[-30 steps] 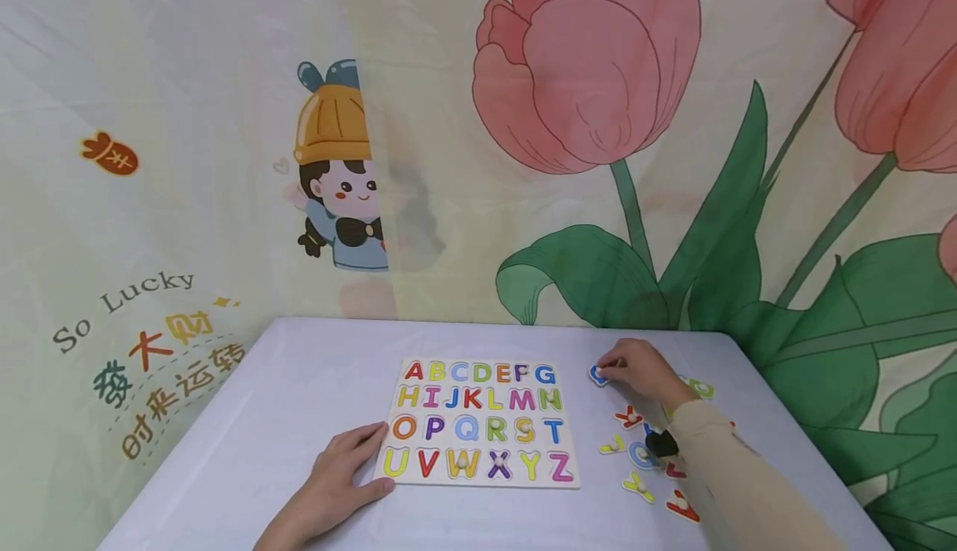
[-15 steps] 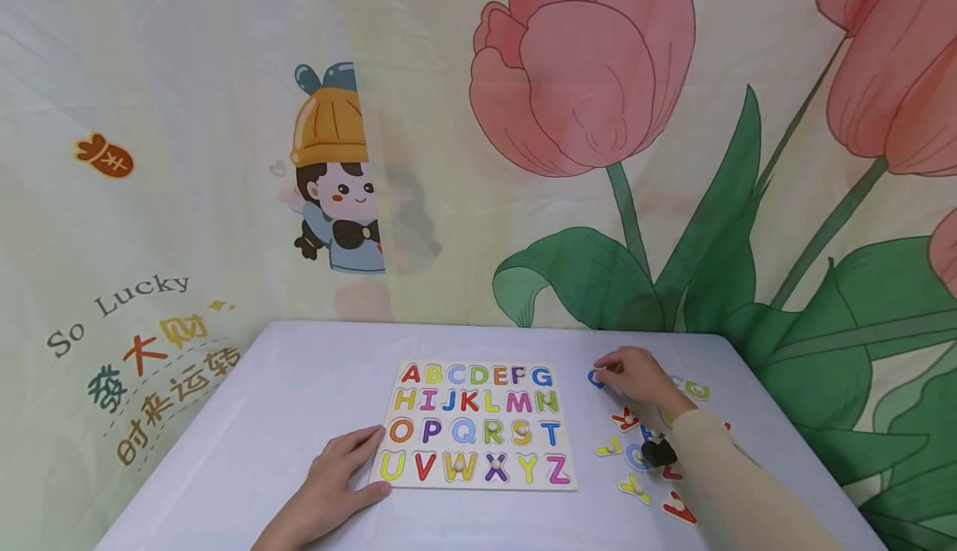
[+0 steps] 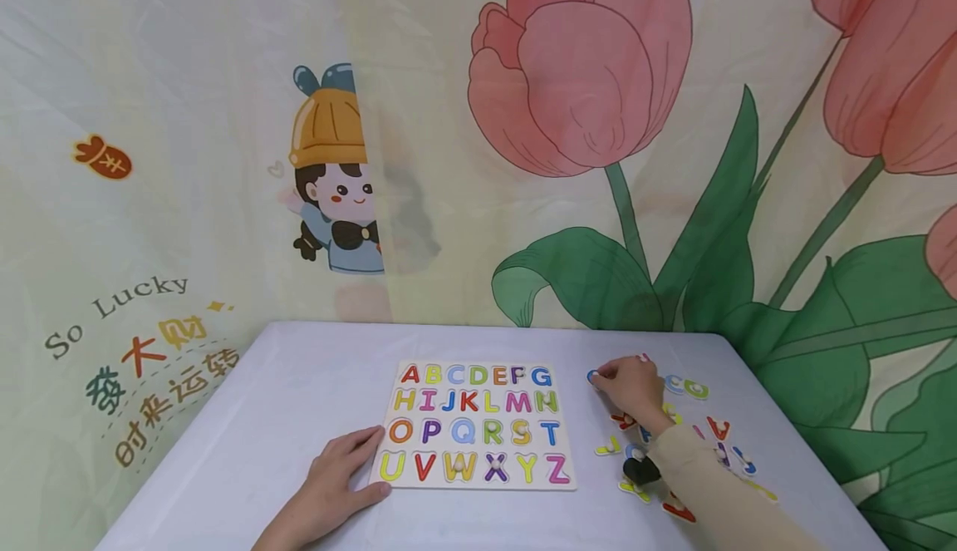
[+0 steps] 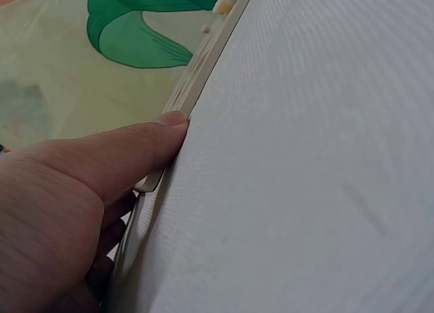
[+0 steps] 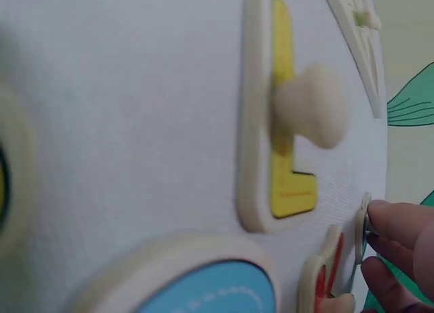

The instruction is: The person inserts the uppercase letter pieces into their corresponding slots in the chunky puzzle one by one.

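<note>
My left hand (image 3: 332, 476) rests at the left side of a wooden alphabet puzzle board (image 3: 508, 486). Its fingers touch the left edge, and the thumb (image 4: 146, 147) presses against the corner in the left wrist view. Colored letters A to Z fill the board in rows, some with knobs on them. To the right of the board, my right hand (image 3: 631, 386) pinches a small blue letter puzzle piece (image 3: 592, 376) between thumb and fingers. Those fingers cover most of the piece. In the right wrist view, the fingertips (image 5: 393, 221) hold it edge-on.
Several loose letter pieces lie around the right forearm, including a red V (image 3: 718, 428), a green piece (image 3: 696, 389) and a yellow L (image 5: 281, 184) with a knob. A black object (image 3: 640, 471) sits at the right wrist. A tulip-printed curtain (image 3: 434, 119) hangs behind the table.
My right hand and forearm have shifted and turned slightly left, uncovering loose pieces on the right and covering others. The pinched blue piece is now more hidden. The left hand stays at the board.
</note>
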`<move>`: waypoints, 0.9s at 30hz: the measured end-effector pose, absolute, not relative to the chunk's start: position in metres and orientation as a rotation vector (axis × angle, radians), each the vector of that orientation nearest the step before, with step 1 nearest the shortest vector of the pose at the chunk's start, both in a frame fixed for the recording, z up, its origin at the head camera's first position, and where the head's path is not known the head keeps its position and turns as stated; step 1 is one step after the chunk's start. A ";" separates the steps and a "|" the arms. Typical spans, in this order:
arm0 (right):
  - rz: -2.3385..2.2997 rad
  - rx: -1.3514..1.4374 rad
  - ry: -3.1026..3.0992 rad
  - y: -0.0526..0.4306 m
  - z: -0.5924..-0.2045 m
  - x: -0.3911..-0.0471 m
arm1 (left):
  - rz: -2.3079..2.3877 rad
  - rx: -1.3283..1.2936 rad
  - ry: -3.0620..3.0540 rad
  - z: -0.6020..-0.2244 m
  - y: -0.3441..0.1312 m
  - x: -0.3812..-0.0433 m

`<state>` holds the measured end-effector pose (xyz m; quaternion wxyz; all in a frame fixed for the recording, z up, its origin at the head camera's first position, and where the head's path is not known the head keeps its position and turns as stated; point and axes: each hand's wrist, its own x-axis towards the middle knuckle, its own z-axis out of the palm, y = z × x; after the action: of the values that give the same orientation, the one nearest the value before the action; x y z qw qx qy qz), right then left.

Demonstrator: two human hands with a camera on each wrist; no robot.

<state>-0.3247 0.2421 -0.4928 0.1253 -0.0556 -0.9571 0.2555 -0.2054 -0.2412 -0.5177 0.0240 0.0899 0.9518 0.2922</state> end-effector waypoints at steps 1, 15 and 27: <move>0.739 -0.167 -2.784 0.242 -0.494 -0.325 | 0.902 0.280 2.946 -0.518 -0.241 -0.206; 0.822 -0.036 -2.791 0.234 -0.489 -0.331 | 0.893 0.272 2.948 -0.519 -0.241 -0.206; 0.910 0.287 -2.819 0.207 -0.476 -0.346 | 0.913 0.276 2.947 -0.520 -0.241 -0.206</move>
<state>-0.3459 0.2075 -0.4760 0.0825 0.0961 -0.9439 0.3049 -0.2060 -0.2413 -0.5200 0.0220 0.0891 0.9512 0.2948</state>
